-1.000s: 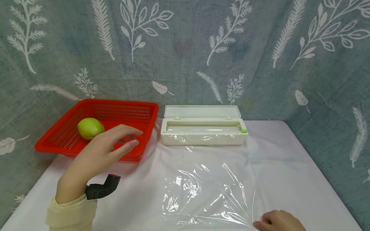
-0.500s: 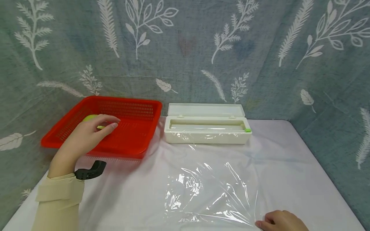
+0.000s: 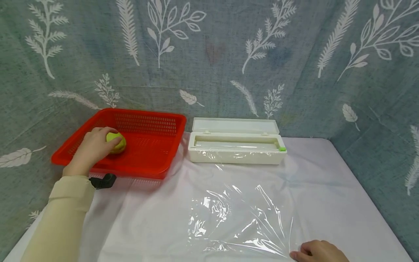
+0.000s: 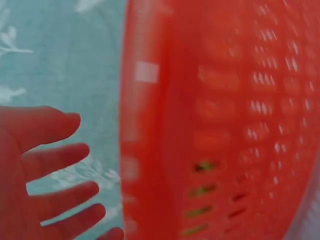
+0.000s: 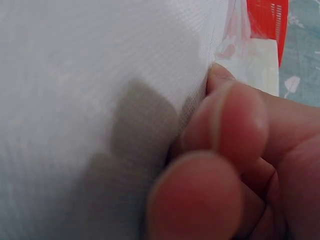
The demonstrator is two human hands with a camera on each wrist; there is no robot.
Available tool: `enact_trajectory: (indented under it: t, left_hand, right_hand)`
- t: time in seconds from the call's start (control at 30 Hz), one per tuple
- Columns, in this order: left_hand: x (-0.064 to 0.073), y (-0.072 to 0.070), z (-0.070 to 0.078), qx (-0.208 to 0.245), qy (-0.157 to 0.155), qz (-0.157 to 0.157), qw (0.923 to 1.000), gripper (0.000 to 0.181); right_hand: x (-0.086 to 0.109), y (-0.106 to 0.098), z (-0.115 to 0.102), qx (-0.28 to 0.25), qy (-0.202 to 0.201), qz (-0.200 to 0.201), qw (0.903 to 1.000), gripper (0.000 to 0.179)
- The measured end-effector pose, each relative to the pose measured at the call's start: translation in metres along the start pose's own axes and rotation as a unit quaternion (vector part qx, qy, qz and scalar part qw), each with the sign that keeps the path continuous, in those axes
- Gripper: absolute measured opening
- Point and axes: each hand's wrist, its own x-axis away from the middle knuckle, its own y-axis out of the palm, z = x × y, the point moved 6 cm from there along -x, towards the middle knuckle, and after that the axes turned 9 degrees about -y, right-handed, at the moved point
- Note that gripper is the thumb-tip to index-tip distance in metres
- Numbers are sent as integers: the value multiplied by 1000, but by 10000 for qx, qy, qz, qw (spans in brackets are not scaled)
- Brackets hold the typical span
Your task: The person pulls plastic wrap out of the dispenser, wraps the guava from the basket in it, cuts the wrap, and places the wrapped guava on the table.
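Observation:
My left hand [image 3: 95, 147] is over the red basket [image 3: 147, 171], its thumb and fingertips overlapping a round yellow-green fruit [image 3: 119, 145] inside. In the left wrist view the left fingers [image 4: 65, 157] are spread and loosely extended at the basket's rim; green shows through the slots in its wall. My right hand [image 3: 320, 251], fingers curled, pinches the near right corner of a sheet of cling film [image 3: 242, 218] between thumb and forefinger. Creases in the sheet run toward that thumb. Blurred curled fingers [image 5: 200, 195] fill much of the right wrist view.
The cling film comes over the front of a white dispenser box [image 3: 235, 156], whose lid [image 3: 235, 125] stands raised at the back. A green cutter slider [image 3: 282, 149] sits at its right end. White cloth [image 3: 334, 189] covers the table, and a leaf-patterned curtain [image 3: 209, 54] hangs behind.
My left hand has gone left and forward over the basket to the fruit, which stays at its place inside. The right hand has kept still on the film's corner. The head view has shifted slightly.

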Motion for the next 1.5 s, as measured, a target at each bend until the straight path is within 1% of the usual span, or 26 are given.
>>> enact_trajectory:
  t: [0.07, 0.13, 0.2, 0.3, 0.5, 0.63, 0.77, 0.83, 1.0, 1.07, 1.23, 1.37, 1.5]
  left_hand:
    - [-8, 4, -7, -95, -154, -119, 9998, 75]
    - [-14, 10, -14, -65, -265, -288, 9992, 76]
    - [-20, 16, -19, -20, -295, -450, 9986, 77]
    - [-27, 25, -25, -69, -271, -575, 9980, 79]
    - [-34, 37, -35, -294, -402, -607, 9969, 81]
    - [-34, 39, -40, -346, -512, -601, 9963, 79]
    - [-35, 39, -41, -422, -525, -644, 9956, 77]
    - [-36, 38, -41, -448, -468, -623, 9960, 73]
    - [-39, 36, -41, -455, -283, -335, 9980, 61]
    - [-40, 35, -43, -403, -275, -257, 9985, 63]
    - [-42, 34, -46, -305, -302, -189, 9989, 76]
    - [-42, 33, -45, -332, -306, -44, 9990, 76]
    - [-44, 34, -45, -368, -256, -128, 9989, 73]
  right_hand:
    - [0, 1, 1, -43, -6, -26, 10000, 43]
    - [0, 1, 2, -80, -33, -39, 10000, 44]
    - [0, 0, 2, -74, -115, -23, 9999, 43]
    - [0, -1, 2, -43, -150, 32, 9999, 44]
    - [1, -3, 2, -63, -116, 87, 9999, 45]
    - [2, -3, 1, -55, -124, 120, 9998, 47]
    - [2, -4, 0, -104, -199, 181, 9996, 46]
    - [2, -4, 0, -134, -234, 204, 9994, 45]
    - [2, -4, 1, -140, -211, 244, 9994, 45]
    - [2, -5, 1, -126, -187, 260, 9994, 45]
    - [2, -5, 2, -120, -172, 263, 9994, 46]
    - [3, -4, 3, -137, -229, 283, 9992, 45]
    - [3, -4, 3, -130, -296, 320, 9990, 45]
